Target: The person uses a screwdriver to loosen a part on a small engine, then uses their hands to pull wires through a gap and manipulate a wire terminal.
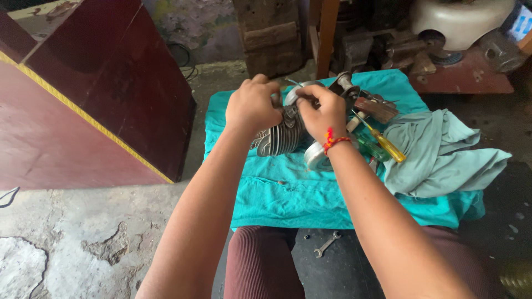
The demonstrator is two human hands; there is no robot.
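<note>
A small finned metal engine point(280, 135) lies on a teal cloth point(288, 194) spread on the floor. My left hand point(253, 105) is closed on the engine's upper part. My right hand point(321, 113), with a red thread band at the wrist, grips the engine's top from the right side. A round silver flywheel point(315, 156) shows below my right wrist. What the fingers pinch is hidden by the hands and by blur.
Yellow-handled point(388, 145) and green-handled point(370, 148) screwdrivers lie right of the engine, beside a pale green rag point(438, 155). A small wrench point(327, 244) lies between my knees. A dark red wooden cabinet point(83, 94) stands at left; metal parts and a white tank point(460, 19) behind.
</note>
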